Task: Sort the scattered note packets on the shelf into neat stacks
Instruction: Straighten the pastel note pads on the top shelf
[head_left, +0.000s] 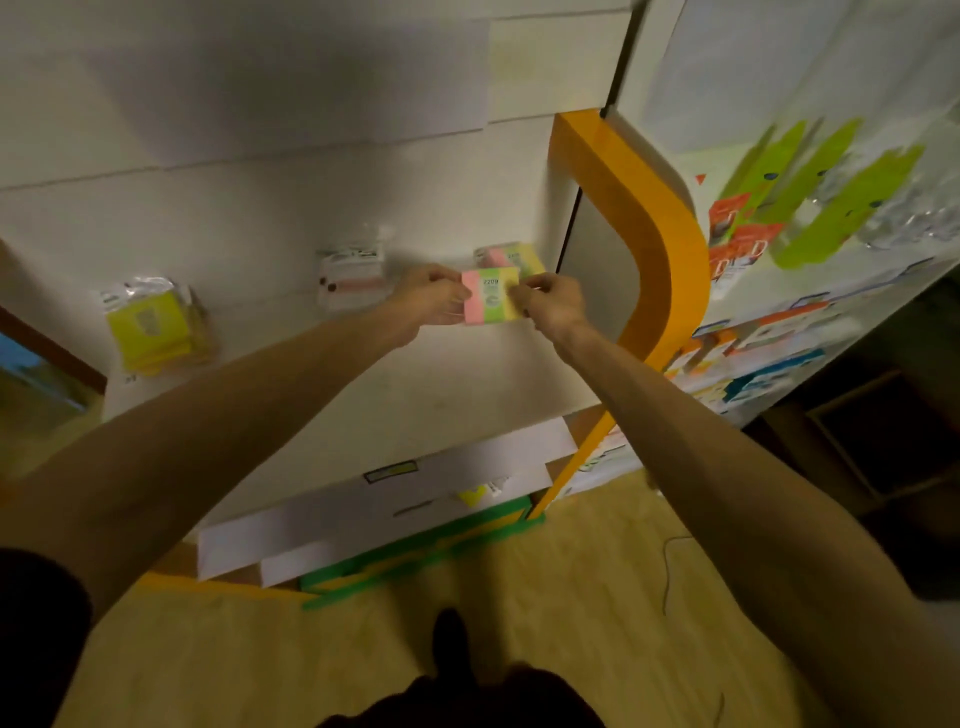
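A: Which packet (490, 297) is being handled?

B: The striped one, pink, green and yellow, with a printed label in the middle. It is being held up between both hands, just in front of the shelf (363, 395), at its right end.

A: How are the hands gripping it?

B: The left hand (434, 297) is pinching the pink end, fingers curled around the edge. The right hand (549, 306) is pinching the yellow end in the same way. Neither hand is spread wide; both are closing on the packet.

A: How is it going to handle, in your opinion?

B: I am judging it as light and rather stiff, like a small block of paper. The wrapper is looking shiny, so it may be a little slippery. Taking it by the two short ends, as now, is seeming the safest way, because the block is not bending there.

A: Where should it go?

B: Right behind it a similar packet (511, 258) is lying against the back wall, so probably on top of that one.

A: And further out?

B: A clear bag (352, 275) is standing near the middle, and a yellow pile (150, 325) is lying well apart at the left. An orange frame (639, 234) is closing the shelf on the right
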